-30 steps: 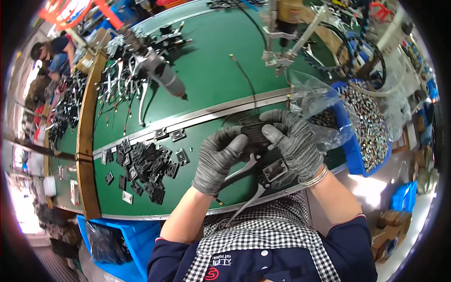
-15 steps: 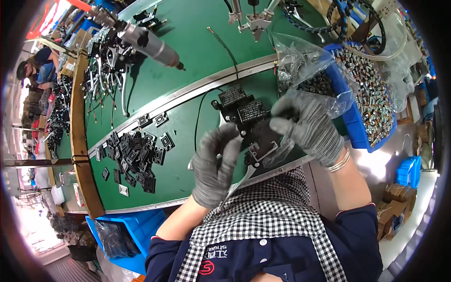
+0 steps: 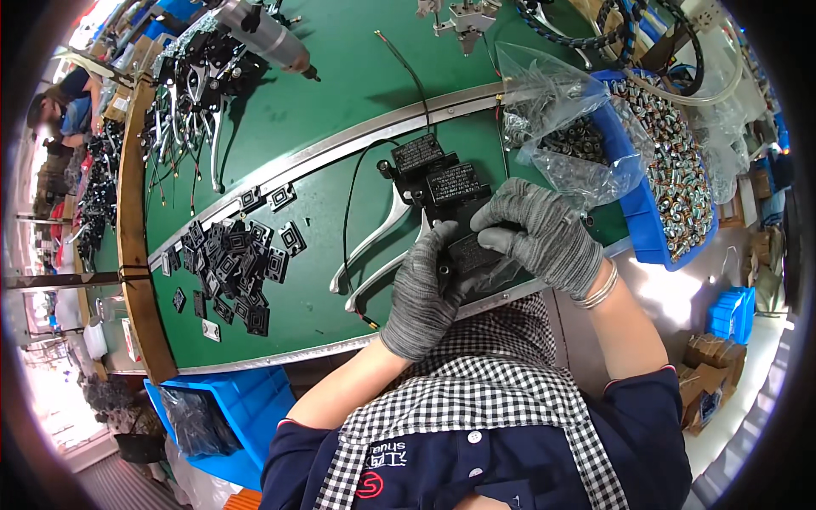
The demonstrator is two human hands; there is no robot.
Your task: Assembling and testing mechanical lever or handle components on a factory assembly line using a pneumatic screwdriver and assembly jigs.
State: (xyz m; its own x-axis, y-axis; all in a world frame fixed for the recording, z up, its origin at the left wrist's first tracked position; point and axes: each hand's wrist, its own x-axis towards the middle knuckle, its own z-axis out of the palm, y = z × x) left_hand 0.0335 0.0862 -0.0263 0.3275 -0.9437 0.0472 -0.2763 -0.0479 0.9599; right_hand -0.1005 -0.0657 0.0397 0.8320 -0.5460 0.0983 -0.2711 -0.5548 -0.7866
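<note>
Black part (image 3: 470,253) half hidden under gloved right hand (image 3: 544,234); blue bin (image 3: 680,161) contents too small to identify.

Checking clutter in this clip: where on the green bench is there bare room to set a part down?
Bare green mat lies between the black plates and the levers, and again beyond the rail, right of the driver. It is crowded where the left hand and right hand hold a black part, beside the bag.
</note>
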